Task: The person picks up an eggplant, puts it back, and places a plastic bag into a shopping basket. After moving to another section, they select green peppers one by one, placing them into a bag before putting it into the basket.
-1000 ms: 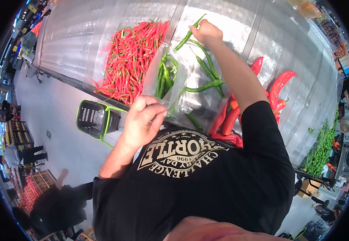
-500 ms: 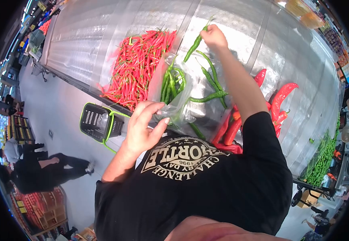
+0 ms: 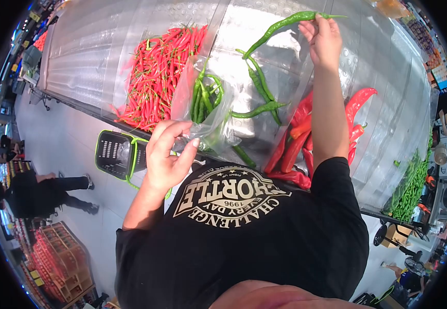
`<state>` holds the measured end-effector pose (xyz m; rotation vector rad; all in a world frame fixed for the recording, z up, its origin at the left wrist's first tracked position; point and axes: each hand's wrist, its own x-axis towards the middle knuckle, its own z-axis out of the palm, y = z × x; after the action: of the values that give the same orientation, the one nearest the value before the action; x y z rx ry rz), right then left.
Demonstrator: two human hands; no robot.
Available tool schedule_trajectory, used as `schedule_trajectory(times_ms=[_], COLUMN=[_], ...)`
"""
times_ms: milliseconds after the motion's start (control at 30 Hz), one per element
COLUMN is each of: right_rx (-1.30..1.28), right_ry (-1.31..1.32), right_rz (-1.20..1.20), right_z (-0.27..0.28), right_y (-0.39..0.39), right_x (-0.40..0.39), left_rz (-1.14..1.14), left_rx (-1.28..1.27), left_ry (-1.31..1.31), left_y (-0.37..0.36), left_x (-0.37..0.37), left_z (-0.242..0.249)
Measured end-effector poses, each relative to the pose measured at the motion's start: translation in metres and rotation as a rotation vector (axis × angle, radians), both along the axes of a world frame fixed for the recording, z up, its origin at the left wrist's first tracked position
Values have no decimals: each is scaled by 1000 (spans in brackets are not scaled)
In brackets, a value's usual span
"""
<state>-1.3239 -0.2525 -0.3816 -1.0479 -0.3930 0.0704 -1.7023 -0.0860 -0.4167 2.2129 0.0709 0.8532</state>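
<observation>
My right hand (image 3: pixel 326 44) pinches a long green chili pepper (image 3: pixel 285 22) near its stem end, holding it above the metal display surface (image 3: pixel 233 36). Fingers and thumb of my left hand (image 3: pixel 167 154) grip the edge of a clear plastic bag (image 3: pixel 224 117). Several green chili peppers (image 3: pixel 201 100) show inside the bag. To its right lie a few loose green chili peppers (image 3: pixel 259 110), below the held one. Large red peppers (image 3: pixel 288 152) sit beneath my right forearm, some behind clear plastic.
A heap of small red chilies (image 3: pixel 161 77) lies left of the bag. Below the display's edge stands a black basket with green trim (image 3: pixel 115 152). More green chilies (image 3: pixel 408 198) are piled at far right. A person in dark clothes (image 3: pixel 38 190) is on the floor at left.
My right hand has moved right with the green chili pepper, which has turned from steep to nearly level. My left hand keeps hold of the bag. The person at left has moved.
</observation>
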Motion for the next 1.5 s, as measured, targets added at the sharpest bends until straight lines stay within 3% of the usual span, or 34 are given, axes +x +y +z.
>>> schedule_trajectory(times_ms=[267, 567, 633, 667, 700, 767, 833, 900, 1000, 1133, 1233, 1300, 1333, 1400, 1433, 1500], right_rx=[5, -564, -672, -841, -843, -1251, -1419, -1802, -1968, -2006, -1893, -1702, -1704, -1555, -1556, -1040], right_ry=[-19, -76, -113, -141, -143, -486, -558, -838, -956, -888, -754, -783, -785, -422, -424, -152], right_rz=[11, 54, 166, 97, 104, 87, 194, 313, 392, 371, 299, 82, 81, 266, 267, 277], right_z=[9, -48, -72, -83, -86, -97, -68, -67, -71, -75, -60, -52, -41, -14, -8, 0], right_y=[12, 70, 80, 83, 82, 72, 59, 50, 37, 35, 28, 20, 15, 9, 6, 3], right_x=[-3, 41, 51, 52, 50, 40, -5, -31, -61, -60, -41, -21, -18, -12, -14, -29], left_rz=[8, 10, 15, 19, 24, 39, 20, 24, 31, 9, 6, 14, 14, 10, 12, 9], left_rx=[1, -19, -43, -44, -40, -47, -19, -44, -49, -58, -50, -38, -39, -47, -49, -49], left_ry=[1, 11, 3, 1, 3, 11, 38, 37, 5, 3, 0, -8, -10, -20, -21, 1], left_y=[2, 2, 1, 2, 2, 3, 4, 4, 3, 2, 3, 4, 4, 4, 3, 2], left_x=[-1, 0, 1, 1, 1, -1, -2, -1, 2, 5, 3, 3, 3, 2, 2, 1], left_z=[-1, -2, -2, -1, -1, 0, 1, -3, -4, -5, -4, -4, -4, -5, -5, -3])
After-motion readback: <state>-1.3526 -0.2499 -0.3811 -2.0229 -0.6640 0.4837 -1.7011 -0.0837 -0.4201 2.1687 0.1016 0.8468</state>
